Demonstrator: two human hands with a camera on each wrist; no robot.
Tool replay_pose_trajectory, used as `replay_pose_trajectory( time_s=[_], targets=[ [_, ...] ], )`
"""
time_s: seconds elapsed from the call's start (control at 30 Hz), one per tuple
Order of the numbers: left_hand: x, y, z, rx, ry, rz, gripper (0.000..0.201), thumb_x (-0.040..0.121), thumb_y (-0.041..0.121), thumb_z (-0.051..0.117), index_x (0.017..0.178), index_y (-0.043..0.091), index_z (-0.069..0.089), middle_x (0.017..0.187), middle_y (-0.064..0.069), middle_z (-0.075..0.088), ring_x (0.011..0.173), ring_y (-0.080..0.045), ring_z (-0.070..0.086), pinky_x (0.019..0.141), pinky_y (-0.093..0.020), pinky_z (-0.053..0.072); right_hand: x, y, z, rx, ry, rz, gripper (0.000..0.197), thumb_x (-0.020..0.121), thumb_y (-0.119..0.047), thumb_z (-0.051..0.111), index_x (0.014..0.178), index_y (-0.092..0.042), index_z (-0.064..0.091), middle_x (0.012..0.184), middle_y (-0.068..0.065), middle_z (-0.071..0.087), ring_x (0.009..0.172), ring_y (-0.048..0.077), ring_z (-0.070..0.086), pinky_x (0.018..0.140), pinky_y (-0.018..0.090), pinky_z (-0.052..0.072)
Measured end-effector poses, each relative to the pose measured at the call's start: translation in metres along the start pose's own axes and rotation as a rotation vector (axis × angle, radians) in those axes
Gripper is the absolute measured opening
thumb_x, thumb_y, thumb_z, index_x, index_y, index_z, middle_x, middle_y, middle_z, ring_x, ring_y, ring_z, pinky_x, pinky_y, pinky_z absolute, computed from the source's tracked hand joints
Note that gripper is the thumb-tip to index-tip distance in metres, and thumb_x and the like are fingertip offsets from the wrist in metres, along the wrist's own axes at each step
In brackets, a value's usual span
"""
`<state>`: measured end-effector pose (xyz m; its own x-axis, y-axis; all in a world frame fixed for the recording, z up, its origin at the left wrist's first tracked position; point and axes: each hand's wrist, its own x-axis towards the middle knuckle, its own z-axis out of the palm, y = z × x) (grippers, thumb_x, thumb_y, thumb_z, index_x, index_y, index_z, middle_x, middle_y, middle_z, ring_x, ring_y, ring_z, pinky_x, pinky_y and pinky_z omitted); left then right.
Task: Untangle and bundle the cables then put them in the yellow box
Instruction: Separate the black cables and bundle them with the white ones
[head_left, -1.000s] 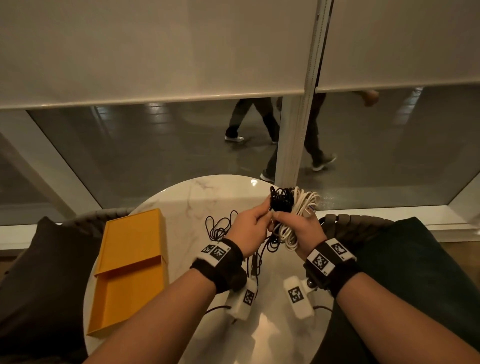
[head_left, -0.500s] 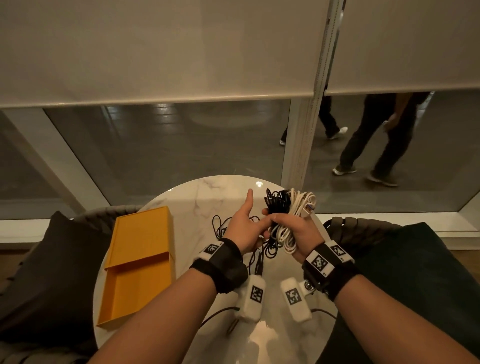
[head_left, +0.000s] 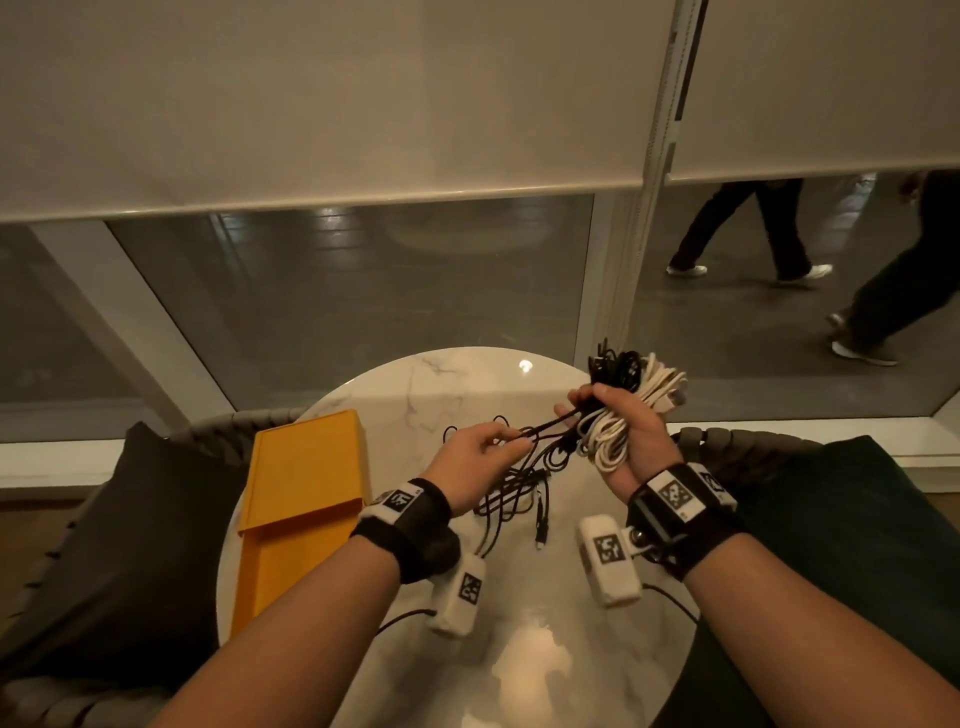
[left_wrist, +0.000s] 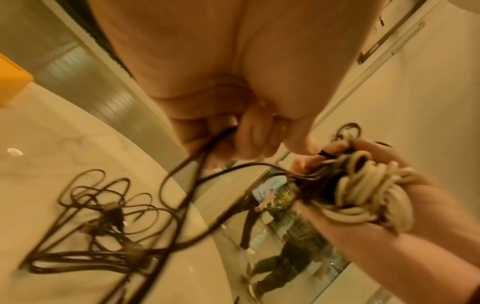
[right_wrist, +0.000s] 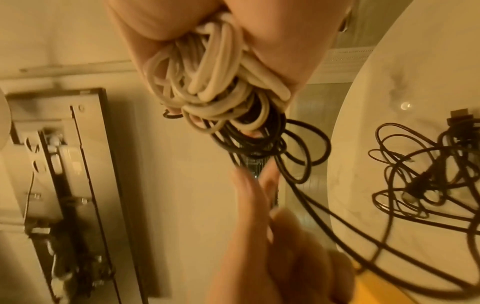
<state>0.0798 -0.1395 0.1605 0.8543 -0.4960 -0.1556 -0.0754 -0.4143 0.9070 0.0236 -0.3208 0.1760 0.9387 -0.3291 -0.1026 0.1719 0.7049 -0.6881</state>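
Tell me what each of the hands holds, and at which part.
The right hand grips a coiled bundle of white and black cables around its middle. The left hand pinches a black cable strand running from the bundle.

box (head_left: 306, 467) left on table (head_left: 467, 384) | loose cables (head_left: 514, 493) centre, right of box

Dim warm light, wrist views perhaps motion-blurred

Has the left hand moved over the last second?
Yes. The left hand has pulled left, away from the cable bundle in the right hand and toward the yellow box, drawing a black cable out.
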Motion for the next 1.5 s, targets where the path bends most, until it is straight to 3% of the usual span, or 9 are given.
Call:
replay_pose_trajectory(
  time_s=[0.17, 0.3, 0.5, 0.8, 0.93, 1.13, 1.27, 1.37, 1.5],
  targets=[
    [-0.007, -0.021, -0.018, 0.037, 0.017, 0.003, 0.017, 0.095, 0.033, 0.063, 0.109, 0.025, 0.067, 0.063, 0.017, 0.058, 0.054, 0.004, 0.049, 0.057, -0.016, 0.041, 0.002, -0.023, -0.004, 0.24, -0.066, 0.008, 0.008, 0.087, -0.014, 0.057, 0.082, -0.008, 0.058, 0.075, 0.003, 0.06, 0.064, 0.014, 0.058, 0.075, 0.036, 0.059],
    [-0.007, -0.043, -0.042, 0.1, 0.133, -0.072, 0.007, 0.095, 0.023, 0.064, 0.092, 0.025, 0.07, 0.069, 0.008, 0.059, 0.064, -0.009, 0.05, 0.062, -0.023, 0.045, 0.013, -0.047, -0.019, 0.291, -0.026, -0.06, 0.006, 0.085, -0.014, 0.059, 0.081, -0.011, 0.054, 0.078, 0.002, 0.057, 0.061, 0.014, 0.053, 0.058, 0.028, 0.05],
    [-0.001, -0.035, -0.059, 0.093, 0.19, -0.025, 0.007, 0.093, 0.017, 0.065, 0.09, 0.017, 0.071, 0.081, 0.005, 0.066, 0.073, -0.007, 0.056, 0.069, -0.02, 0.044, 0.024, -0.046, -0.05, 0.057, 0.117, -0.093, 0.017, 0.092, -0.009, 0.054, 0.076, -0.008, 0.058, 0.072, 0.004, 0.056, 0.059, 0.014, 0.054, 0.056, 0.027, 0.052],
    [-0.004, -0.009, -0.053, -0.27, 0.22, 0.003, 0.029, 0.097, 0.015, 0.05, 0.068, 0.015, 0.049, 0.061, 0.0, 0.044, 0.061, -0.015, 0.04, 0.07, -0.034, 0.036, 0.021, -0.025, -0.081, -0.242, 0.317, -0.048, 0.009, 0.086, -0.004, 0.069, 0.078, -0.002, 0.066, 0.063, 0.01, 0.065, 0.05, 0.02, 0.064, 0.048, 0.028, 0.054],
    [0.001, 0.011, -0.035, -0.787, 0.244, -0.022, 0.023, 0.1, 0.029, 0.048, 0.083, 0.019, 0.062, 0.087, 0.004, 0.064, 0.08, -0.012, 0.052, 0.078, -0.035, 0.037, 0.018, -0.006, -0.085, -0.469, 0.322, -0.023, 0.029, 0.068, -0.014, 0.083, 0.09, -0.001, 0.07, 0.076, 0.015, 0.067, 0.059, 0.025, 0.064, 0.053, 0.03, 0.052],
    [0.014, 0.021, -0.022, -1.066, 0.205, -0.029, 0.039, 0.104, 0.042, 0.038, 0.135, 0.031, 0.058, 0.143, 0.002, 0.053, 0.129, -0.031, 0.051, 0.113, -0.054, 0.031, 0.004, 0.019, -0.076, -0.619, 0.205, 0.043, 0.022, 0.083, -0.004, 0.075, 0.104, -0.004, 0.07, 0.084, 0.013, 0.072, 0.074, 0.027, 0.069, 0.066, 0.037, 0.056],
    [0.022, 0.019, -0.014, -1.141, 0.253, 0.006, 0.036, 0.105, 0.043, 0.038, 0.132, 0.032, 0.059, 0.108, 0.002, 0.059, 0.089, -0.017, 0.058, 0.089, -0.045, 0.053, 0.003, 0.028, -0.066, -0.67, 0.16, 0.018, 0.022, 0.081, -0.001, 0.076, 0.097, -0.015, 0.073, 0.094, 0.008, 0.077, 0.087, 0.023, 0.073, 0.078, 0.035, 0.057],
    [0.023, 0.015, -0.014, -1.056, 0.281, 0.009, 0.034, 0.106, 0.042, 0.033, 0.113, 0.024, 0.061, 0.082, 0.003, 0.046, 0.059, -0.011, 0.035, 0.055, -0.028, 0.034, 0.006, 0.022, -0.064, -0.676, 0.184, -0.015, 0.023, 0.081, -0.002, 0.076, 0.097, -0.019, 0.072, 0.098, 0.007, 0.077, 0.09, 0.023, 0.073, 0.083, 0.036, 0.057],
    [0.023, 0.011, -0.011, -0.98, 0.259, 0.0, 0.015, 0.106, 0.033, 0.037, 0.105, 0.024, 0.049, 0.084, 0.001, 0.05, 0.056, -0.01, 0.034, 0.052, -0.027, 0.03, 0.006, 0.014, -0.062, -0.725, 0.167, -0.052, 0.026, 0.081, -0.006, 0.077, 0.1, -0.023, 0.07, 0.1, 0.003, 0.076, 0.094, 0.019, 0.072, 0.087, 0.036, 0.057]
  ],
)
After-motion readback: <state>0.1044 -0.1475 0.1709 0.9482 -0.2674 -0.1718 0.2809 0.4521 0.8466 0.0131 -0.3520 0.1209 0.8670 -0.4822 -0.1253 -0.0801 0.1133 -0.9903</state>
